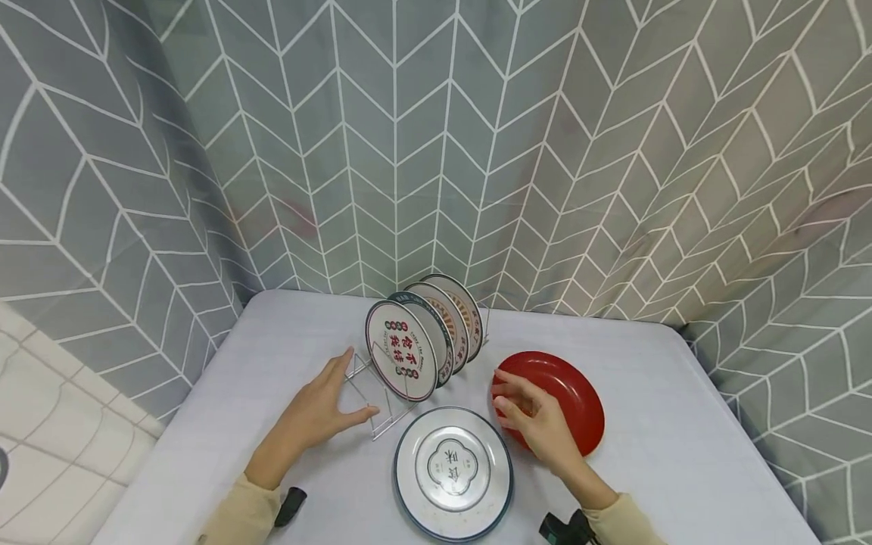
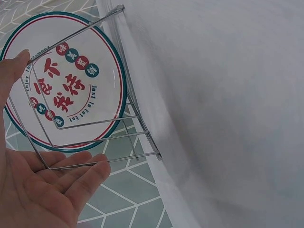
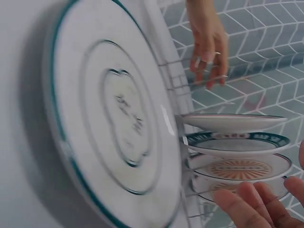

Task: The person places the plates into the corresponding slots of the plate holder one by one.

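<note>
Several round plates stand on edge in a wire rack. The front plate is white with red lettering and a dark rim. My left hand is at the rack's left end, thumb and fingers spread; in the left wrist view the thumb and fingers lie by its wires, and contact is unclear. My right hand hovers over the left part of a red oval plate, fingers loosely bent, holding nothing. Between the hands a white, blue-rimmed plate lies flat, lettering at its centre.
A white cloth covers the table. A grey curtain with white chevron lines hangs behind and along the sides. White floor tiles show at the lower left. The rack stands near the table's back edge.
</note>
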The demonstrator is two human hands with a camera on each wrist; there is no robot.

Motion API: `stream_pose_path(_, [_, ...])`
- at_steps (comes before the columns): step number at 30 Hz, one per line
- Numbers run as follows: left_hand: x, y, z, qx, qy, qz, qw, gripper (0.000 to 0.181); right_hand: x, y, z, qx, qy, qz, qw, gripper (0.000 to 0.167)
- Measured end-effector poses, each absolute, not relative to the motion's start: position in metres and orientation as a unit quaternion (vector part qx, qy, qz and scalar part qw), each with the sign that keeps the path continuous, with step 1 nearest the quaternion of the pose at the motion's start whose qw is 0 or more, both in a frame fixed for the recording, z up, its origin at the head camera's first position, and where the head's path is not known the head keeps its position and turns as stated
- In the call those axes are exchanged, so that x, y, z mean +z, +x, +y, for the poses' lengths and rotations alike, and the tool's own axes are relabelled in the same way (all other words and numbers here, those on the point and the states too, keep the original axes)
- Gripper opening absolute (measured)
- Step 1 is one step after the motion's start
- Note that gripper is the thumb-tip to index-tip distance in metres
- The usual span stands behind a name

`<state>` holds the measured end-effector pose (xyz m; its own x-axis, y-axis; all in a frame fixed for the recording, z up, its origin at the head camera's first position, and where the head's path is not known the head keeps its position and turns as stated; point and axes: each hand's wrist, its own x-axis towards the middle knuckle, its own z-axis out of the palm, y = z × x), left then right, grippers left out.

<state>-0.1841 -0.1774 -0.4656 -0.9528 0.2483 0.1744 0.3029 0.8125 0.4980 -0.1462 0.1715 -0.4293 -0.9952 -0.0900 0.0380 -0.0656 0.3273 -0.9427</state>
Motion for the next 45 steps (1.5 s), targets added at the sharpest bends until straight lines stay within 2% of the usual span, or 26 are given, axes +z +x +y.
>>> stream_pose_path(4, [-0.466, -0.183, -0.182, -0.267, -0.146, -0.951, 0.053, 0.111, -0.443, -0.136, 0.163, -0.58, -0.036, 0.813, 0.023, 0.043])
stream_pose_path(11, [-0.467, -0.184, -0.18, -0.268, -0.143, -0.951, 0.05, 0.112, -0.45, -0.134, 0.162, -0.558, -0.025, 0.829, 0.01, 0.04])
stream_pose_path(26, [-0.465, -0.185, -0.178, -0.269, -0.152, -0.95, 0.055, 0.111, -0.464, -0.104, 0.184, -0.474, 0.001, 0.88, 0.036, 0.034])
stream_pose_path(31, [-0.466, -0.185, -0.18, -0.269, -0.154, -0.949, 0.054, 0.112, -0.475, -0.094, 0.19, -0.47, 0.001, 0.88, 0.065, 0.043])
stream_pose_path(39, [-0.469, -0.186, -0.182, -0.27, -0.163, -0.947, 0.061, 0.112, -0.482, -0.087, 0.185, -0.467, 0.015, 0.876, 0.119, 0.07])
stream_pose_path(45, [-0.467, -0.185, -0.181, -0.268, -0.16, -0.949, 0.057, 0.112, -0.483, -0.087, 0.182, -0.439, 0.016, 0.889, 0.129, 0.072])
